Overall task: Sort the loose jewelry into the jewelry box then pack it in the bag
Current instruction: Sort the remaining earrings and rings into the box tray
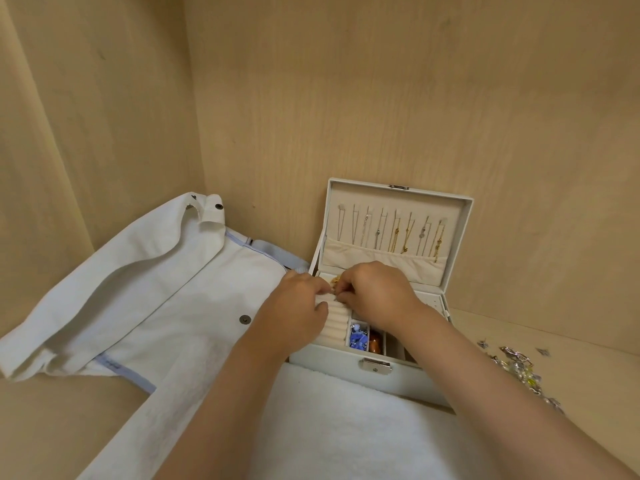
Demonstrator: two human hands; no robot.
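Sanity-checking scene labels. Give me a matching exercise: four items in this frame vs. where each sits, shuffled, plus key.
Things:
1. necklaces
2. loose jewelry pile
3. bag
4. blue pieces

Places:
A. lying flat, left of the jewelry box
B. in a small front compartment of the box
C. hanging inside the open lid
D. on the shelf, right of the box

Pairs: 1-C, 2-D, 3-A, 4-B
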